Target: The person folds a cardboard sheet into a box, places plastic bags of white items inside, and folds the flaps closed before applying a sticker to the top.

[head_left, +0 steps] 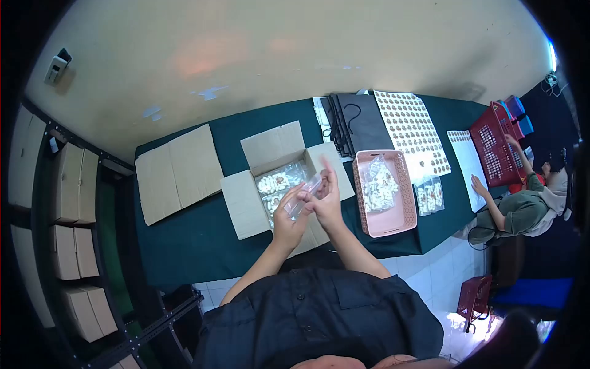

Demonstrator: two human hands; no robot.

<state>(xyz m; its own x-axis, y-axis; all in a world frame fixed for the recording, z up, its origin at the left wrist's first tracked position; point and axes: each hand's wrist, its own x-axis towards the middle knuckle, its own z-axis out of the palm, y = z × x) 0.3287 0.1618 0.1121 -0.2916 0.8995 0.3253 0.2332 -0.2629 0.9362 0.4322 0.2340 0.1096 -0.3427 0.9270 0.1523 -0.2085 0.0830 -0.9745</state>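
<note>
My left hand point(289, 218) is closed on a clear plastic bag point(297, 210), above an open cardboard box. My right hand point(327, 202) meets it at the thumbs and grips the bag's other side; its fingertips are smeared by motion. What the bag contains, if anything, I cannot make out. Below, the cardboard box point(237, 216) has its flaps spread outward. Inside lie clear packets of whitish pieces point(276, 182), partly covered by my hands. Right of my hands stands a pink basket point(398, 219) with a heap of bagged whitish pieces point(379, 186).
A flattened cardboard sheet point(178, 175) lies on the green-covered table point(196, 252). Toward the back are black hangers point(340, 126) and a sticker sheet point(412, 129). More packets point(429, 196) lie beside the basket. Another person point(522, 209) works near a red basket point(496, 147). Shelved boxes point(75, 184) stand left.
</note>
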